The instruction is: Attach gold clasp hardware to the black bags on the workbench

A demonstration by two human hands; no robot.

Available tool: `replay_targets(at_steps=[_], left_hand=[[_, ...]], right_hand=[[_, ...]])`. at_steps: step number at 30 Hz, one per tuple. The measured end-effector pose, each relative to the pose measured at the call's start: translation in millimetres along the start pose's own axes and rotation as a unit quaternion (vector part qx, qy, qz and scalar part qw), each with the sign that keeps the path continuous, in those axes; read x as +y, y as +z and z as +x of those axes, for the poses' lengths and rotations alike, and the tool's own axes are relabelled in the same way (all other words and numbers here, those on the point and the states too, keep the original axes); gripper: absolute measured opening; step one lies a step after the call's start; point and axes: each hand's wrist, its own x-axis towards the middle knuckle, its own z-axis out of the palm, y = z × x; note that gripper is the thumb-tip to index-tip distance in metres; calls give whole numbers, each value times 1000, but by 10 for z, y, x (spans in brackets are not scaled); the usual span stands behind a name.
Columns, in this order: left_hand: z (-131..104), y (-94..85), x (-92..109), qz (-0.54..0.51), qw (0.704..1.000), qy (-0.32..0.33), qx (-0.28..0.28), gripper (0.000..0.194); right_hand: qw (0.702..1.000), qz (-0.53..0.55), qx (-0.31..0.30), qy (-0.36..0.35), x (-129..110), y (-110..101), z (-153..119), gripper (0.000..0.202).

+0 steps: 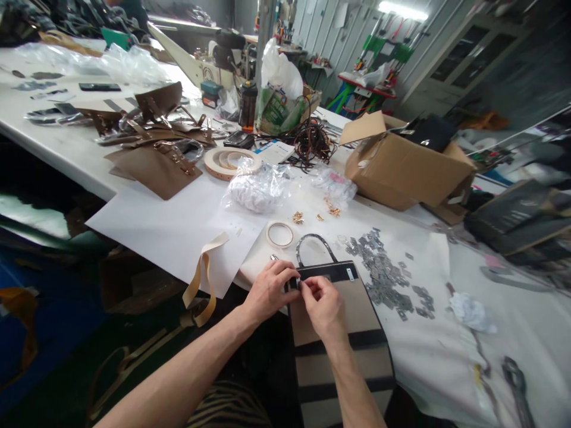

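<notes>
A striped beige and black bag panel (357,306) with a dark looped handle (315,236) lies at the table's front edge, its lower part hanging toward me. Near its top left corner, my left hand (271,289) and my right hand (325,303) meet with fingers pinched together. Between the fingertips shows a small dark piece, too hidden to name. A small pale metal plate (350,274) sits at the panel's top right. Just beyond the left hand is a roll of tape (280,235).
Many small grey metal plates (383,273) are scattered right of the panel. Small gold fittings (298,217) and a clear plastic bag (256,187) lie farther back. A cardboard box (401,169) stands back right; brown leather pieces (156,169) are piled back left. Pliers (515,380) rest at right.
</notes>
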Motion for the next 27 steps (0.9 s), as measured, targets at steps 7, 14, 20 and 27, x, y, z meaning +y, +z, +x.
replay_targets(at_steps=[7, 14, 20, 27], left_hand=[[39, -91, 4, 0, 999, -1, -47, 58], [207, 27, 398, 62, 991, 95, -74, 62], [568, 549, 654, 128, 973, 147, -121, 63], [697, 696, 672, 191, 961, 155, -124, 54]], right_hand=[[985, 70, 51, -150, 281, -161, -400, 17], [941, -4, 338, -23, 1134, -1403, -623, 34], [843, -211, 470, 153, 2221, -2785, -517, 66], [834, -227, 331, 378, 3182, -3288, -470, 45]])
